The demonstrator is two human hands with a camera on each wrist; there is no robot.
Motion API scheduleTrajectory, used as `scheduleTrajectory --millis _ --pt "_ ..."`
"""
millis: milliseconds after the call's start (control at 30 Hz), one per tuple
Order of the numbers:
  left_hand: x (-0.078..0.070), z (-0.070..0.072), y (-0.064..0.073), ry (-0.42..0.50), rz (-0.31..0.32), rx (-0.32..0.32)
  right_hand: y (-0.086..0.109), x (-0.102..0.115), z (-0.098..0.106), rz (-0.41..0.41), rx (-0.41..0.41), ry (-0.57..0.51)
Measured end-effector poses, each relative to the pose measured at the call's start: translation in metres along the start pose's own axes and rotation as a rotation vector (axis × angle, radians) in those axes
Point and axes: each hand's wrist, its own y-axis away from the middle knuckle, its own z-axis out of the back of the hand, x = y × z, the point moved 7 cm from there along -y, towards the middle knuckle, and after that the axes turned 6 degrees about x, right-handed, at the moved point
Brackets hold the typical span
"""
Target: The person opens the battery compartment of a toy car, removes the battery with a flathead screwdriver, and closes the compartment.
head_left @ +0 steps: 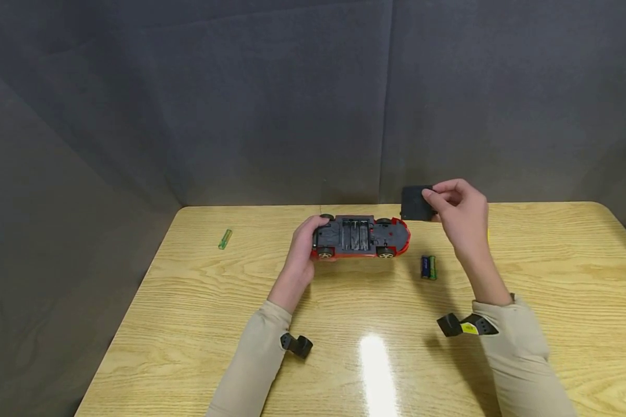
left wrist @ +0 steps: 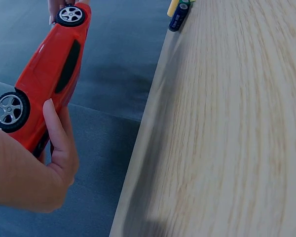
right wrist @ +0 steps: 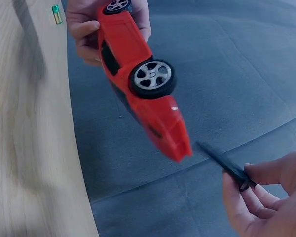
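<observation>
A red toy car (head_left: 357, 236) is held underside up, its open battery compartment (head_left: 356, 234) facing the head camera. My left hand (head_left: 301, 246) grips one end of the car; in the left wrist view the fingers lie along its red side. Between thumb and fingers my right hand (head_left: 461, 214) pinches a flat black battery cover (head_left: 416, 203). The cover is apart from the car, beyond its other end, and shows edge-on in the right wrist view. Whether anything sits in the compartment I cannot tell.
Two batteries (head_left: 428, 267), one dark blue and one green, lie side by side on the wooden table (head_left: 198, 324) below the right hand. A green battery (head_left: 225, 239) lies at the left. Something yellow (head_left: 488, 234) shows behind the right wrist. A grey curtain (head_left: 281, 116) hangs behind the table.
</observation>
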Motion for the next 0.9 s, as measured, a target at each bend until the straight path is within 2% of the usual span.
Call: scheduleTrajectory --millis 133,567,900 --pt "0.000 0.000 0.000 -0.010 0.000 0.003 0.001 0.002 -0.002 0.007 0.000 -0.043" --pt "0.001 0.002 -0.001 -0.019 0.001 -0.006 0.017 0.014 -0.044 0.033 0.135 -0.048" --pt "0.002 0.001 -0.003 -0.039 -0.001 -0.001 0.021 0.015 -0.064 0.017 0.228 -0.051"
